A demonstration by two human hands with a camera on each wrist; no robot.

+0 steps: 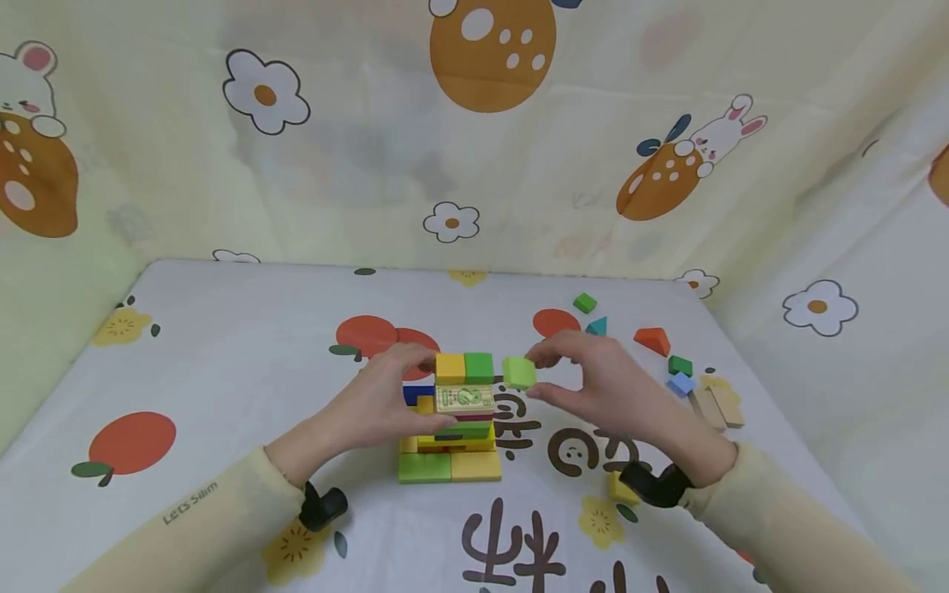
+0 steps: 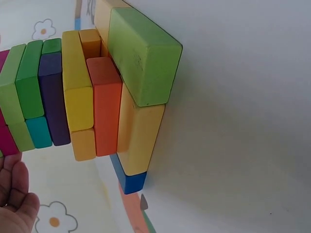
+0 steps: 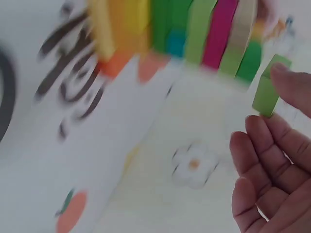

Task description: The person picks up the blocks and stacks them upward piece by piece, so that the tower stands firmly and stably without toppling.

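Observation:
A tower of stacked coloured wooden blocks stands on the table in front of me. Its top carries a yellow block and a green block side by side, above a block printed like a banknote. My left hand curves along the tower's left side, index finger beside the top yellow block, thumb across the front lower down. To the right of the top layer, my right hand pinches a light green block between thumb and fingers. In the right wrist view, this light green block appears apart from the tower.
Loose blocks lie at the right: a green block, a blue triangle, an orange block, a dark green block, a light blue block and pale wooden pieces. A yellow block sits near my right wrist.

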